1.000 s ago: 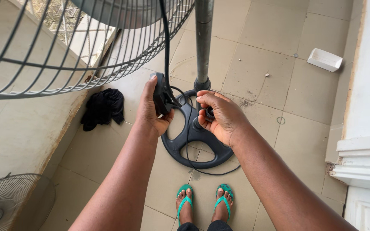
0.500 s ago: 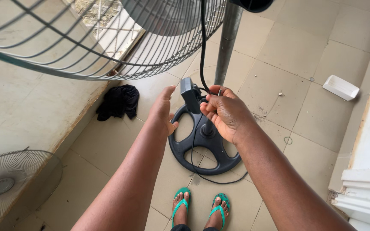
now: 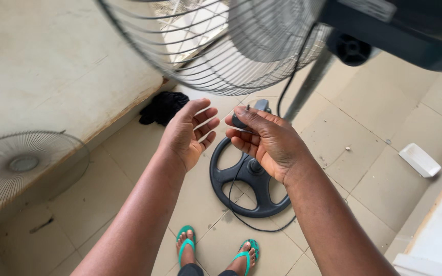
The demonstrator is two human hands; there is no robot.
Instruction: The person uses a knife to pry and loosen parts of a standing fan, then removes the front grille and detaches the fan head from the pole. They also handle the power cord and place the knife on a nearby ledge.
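Gripping a small black plastic control box (image 3: 254, 113) between thumb and fingers, the right hand (image 3: 268, 143) is closed around it above the round black fan base (image 3: 246, 185). Just beside it, the left hand (image 3: 186, 134) is open, palm up, holding nothing.

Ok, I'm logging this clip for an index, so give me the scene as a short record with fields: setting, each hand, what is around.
setting: tiled floor beside a low concrete ledge, seen from above
left hand: open, palm up, empty
right hand: closed on a small black control box with a black cord
fan: standing fan, wire guard, tilted pole, round black base
also there: loose wire fan guard, black cloth, white tray, green sandals
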